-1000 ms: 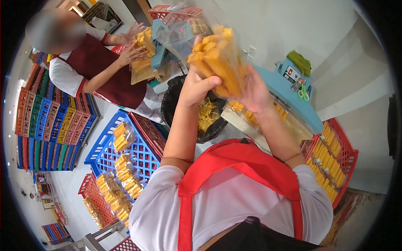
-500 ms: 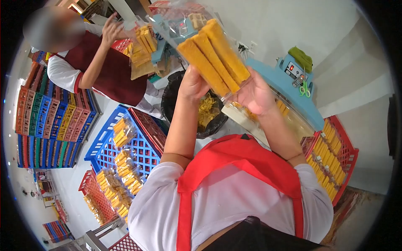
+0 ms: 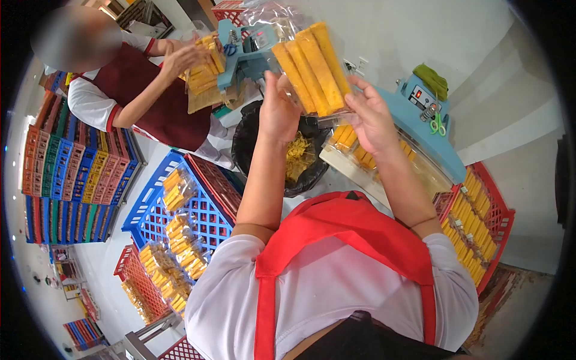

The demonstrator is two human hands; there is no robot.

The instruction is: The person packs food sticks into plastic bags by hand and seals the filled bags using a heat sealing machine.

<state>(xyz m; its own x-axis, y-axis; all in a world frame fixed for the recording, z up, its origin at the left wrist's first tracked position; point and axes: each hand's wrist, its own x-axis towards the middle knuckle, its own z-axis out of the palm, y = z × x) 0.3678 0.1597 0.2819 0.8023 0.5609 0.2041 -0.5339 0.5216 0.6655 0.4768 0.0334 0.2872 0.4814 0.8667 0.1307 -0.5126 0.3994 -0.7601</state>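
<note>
A clear plastic bag (image 3: 315, 69) of several yellow sticks is held up in front of me, its loose end toward the top left. My left hand (image 3: 279, 108) is at the bag's left side, thumb up, palm against the plastic. At its lower right corner, my right hand (image 3: 372, 114) pinches the bag between thumb and fingers. Below the hands lie more filled bags (image 3: 345, 137) on the ledge of a blue sealing machine (image 3: 414, 129), which has green scissors (image 3: 437, 124) and a green cloth (image 3: 430, 81) on it.
A co-worker (image 3: 138, 90) handles yellow sticks at another blue machine (image 3: 249, 57). A black-lined bin (image 3: 249, 135) stands below my hands. The blue crate (image 3: 141, 210) and red crate (image 3: 507, 216) hold filled bags. Stacked crates (image 3: 78, 156) stand at far left.
The sticks, bunched a second ago, now lie side by side in the bag. The bag has turned more upright, and my right hand now pinches its corner. The co-worker's raised hand has come down.
</note>
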